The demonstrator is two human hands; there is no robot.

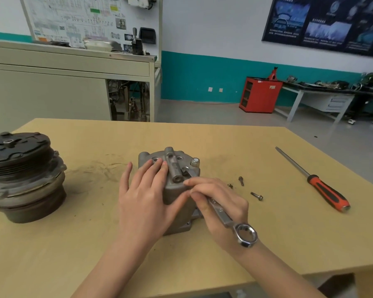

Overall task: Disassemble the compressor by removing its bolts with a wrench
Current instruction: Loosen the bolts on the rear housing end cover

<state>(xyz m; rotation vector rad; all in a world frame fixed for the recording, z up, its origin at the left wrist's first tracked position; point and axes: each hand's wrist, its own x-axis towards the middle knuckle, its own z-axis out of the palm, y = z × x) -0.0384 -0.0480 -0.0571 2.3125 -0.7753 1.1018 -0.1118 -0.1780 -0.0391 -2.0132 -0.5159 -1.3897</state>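
One compressor housing [174, 190], grey cast metal, stands upright near the middle of the table [202, 276]. Its top face carries a raised central bar, several open bolt holes and one hex-headed fitting [195, 162] at the right rim. The left hand [146, 196] lies flat on the top, fingers straight, thumb against the side. The right hand [220, 201] curls round one combination wrench [221, 212]. The wrench's open end sits on the top face and its ring end projects over the wrist.

Two loose bolts lie just right of the housing: a far bolt [241, 181] and a near bolt [256, 196], with one smaller piece [230, 186] beside them. One screwdriver [323, 186] lies farther right. One pulley assembly [24, 175] stands at the far left.
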